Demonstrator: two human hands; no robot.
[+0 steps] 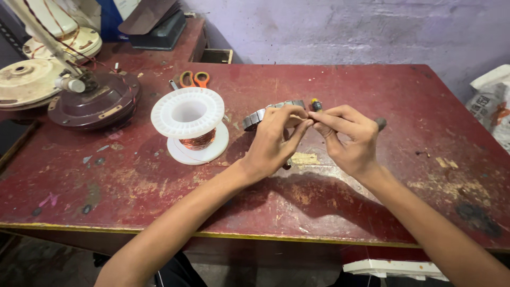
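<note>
- Left hand (273, 138) and right hand (348, 138) pinch together on a thin wire, above the red desk (372, 90).
- A metal ring (257, 115) sits at their 11 o'clock.
- The copper wire spool (192, 125) at 9 o'clock looks nearly used up.

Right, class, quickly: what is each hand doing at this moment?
Left hand: closed on the grey metal ring.
Right hand: fingers pinched at the ring's edge; what they grip cannot be told.

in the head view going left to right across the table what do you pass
cream fan cover → dark brown motor housing → white spool of copper wire → left hand → right hand → white sack at the table's right edge
</note>
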